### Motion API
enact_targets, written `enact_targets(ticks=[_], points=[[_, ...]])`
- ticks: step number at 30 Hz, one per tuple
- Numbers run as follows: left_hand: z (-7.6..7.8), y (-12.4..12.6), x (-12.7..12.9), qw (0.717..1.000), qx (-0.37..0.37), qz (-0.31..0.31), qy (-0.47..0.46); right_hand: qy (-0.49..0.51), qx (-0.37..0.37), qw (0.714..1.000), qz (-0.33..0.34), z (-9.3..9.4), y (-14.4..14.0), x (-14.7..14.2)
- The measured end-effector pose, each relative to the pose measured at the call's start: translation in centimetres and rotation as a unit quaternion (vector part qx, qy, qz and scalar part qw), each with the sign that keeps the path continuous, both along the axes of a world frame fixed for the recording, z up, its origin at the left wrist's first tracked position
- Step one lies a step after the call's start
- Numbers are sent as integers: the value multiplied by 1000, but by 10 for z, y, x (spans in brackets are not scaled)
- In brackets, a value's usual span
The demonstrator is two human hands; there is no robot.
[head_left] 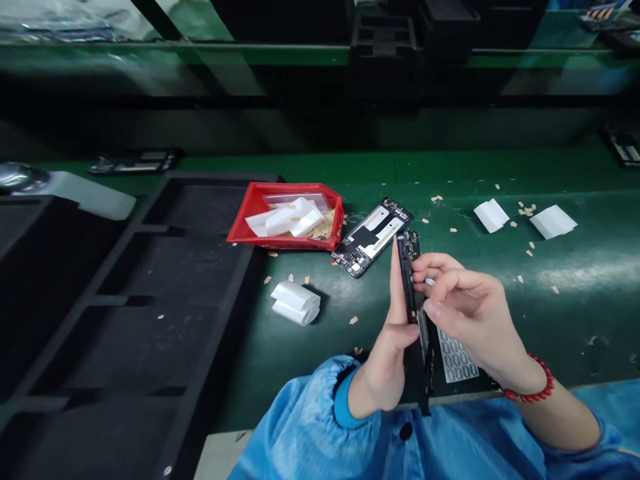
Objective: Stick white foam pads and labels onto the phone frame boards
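Note:
My left hand is wrapped around an opened smartphone, keeping it on edge so that its inner side faces right. The thumb presses on the lower inner part and the fingers lie along the back. My right hand is at the phone's inner side, its fingertips pinched close to the parts; whatever they hold is hidden. Under the right hand lies a sheet of printed stickers. A second opened smartphone rests on the green bench, its circuit boards and white battery area facing up.
A red bin with white paper and small tan pieces stands left of the second phone. Black compartment trays fill the left side. Folded white papers and scattered tan bits lie on the green bench.

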State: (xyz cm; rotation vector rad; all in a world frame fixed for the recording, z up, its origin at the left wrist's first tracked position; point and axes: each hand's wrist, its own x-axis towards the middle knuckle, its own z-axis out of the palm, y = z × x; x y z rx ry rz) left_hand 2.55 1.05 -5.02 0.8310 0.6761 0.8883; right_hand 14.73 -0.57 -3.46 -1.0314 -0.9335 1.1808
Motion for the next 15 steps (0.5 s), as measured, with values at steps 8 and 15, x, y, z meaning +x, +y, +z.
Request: enact_targets(ticks=[8, 15], points=[[-5, -3, 2, 998, 38, 28, 46, -32, 7, 999, 1, -2, -1, -2], [-20, -9, -9, 996, 45, 22, 72, -43, 7, 999, -7, -3, -2, -3]])
